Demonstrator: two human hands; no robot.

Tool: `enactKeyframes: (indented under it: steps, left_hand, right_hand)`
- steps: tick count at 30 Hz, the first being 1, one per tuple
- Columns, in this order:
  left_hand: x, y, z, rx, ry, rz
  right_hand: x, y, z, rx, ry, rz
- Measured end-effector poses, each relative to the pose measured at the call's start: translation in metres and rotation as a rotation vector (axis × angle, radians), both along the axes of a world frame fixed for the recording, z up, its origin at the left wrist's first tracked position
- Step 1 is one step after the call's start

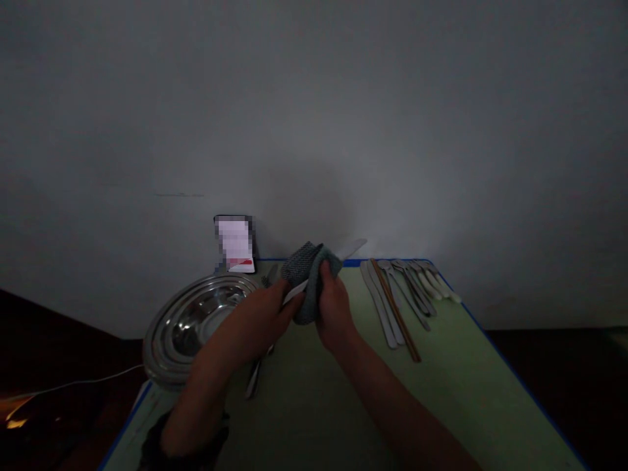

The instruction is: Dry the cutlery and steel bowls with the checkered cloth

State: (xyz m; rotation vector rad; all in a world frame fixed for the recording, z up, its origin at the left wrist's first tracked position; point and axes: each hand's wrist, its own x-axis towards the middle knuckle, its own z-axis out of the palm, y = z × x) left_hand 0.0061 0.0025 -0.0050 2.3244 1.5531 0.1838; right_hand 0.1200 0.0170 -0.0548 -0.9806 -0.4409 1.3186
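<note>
A table knife is held slantwise above the table, its blade pointing up and to the right. My left hand is closed around the knife's handle end. With my right hand I pinch a grey-green cloth that is folded around the middle of the knife. The cloth hides that stretch of the knife. Below my left hand lies more cutlery, with a handle sticking out; a fork's tines show behind the hand.
A wide steel basin stands at the table's left. Behind it a phone leans against the wall. On the right lie knives, brown chopsticks, and several spoons and forks. Blue edging rims the pale green table.
</note>
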Motion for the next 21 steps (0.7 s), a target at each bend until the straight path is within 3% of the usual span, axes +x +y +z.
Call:
enactKeyframes:
  steps: [9,16,21]
  left_hand:
    - [0.006,-0.005,0.002,0.113,-0.032,0.033]
    - [0.003,-0.003,0.007,0.191,0.045,-0.015]
    - [-0.003,0.000,-0.001,0.074,0.082,-0.064]
  right_hand:
    - [0.011,0.004,0.006,-0.015,0.061,0.004]
    - [0.025,0.014,0.007,0.073,0.177,-0.131]
    - [0.027,0.016,0.004,0.050,0.152,-0.149]
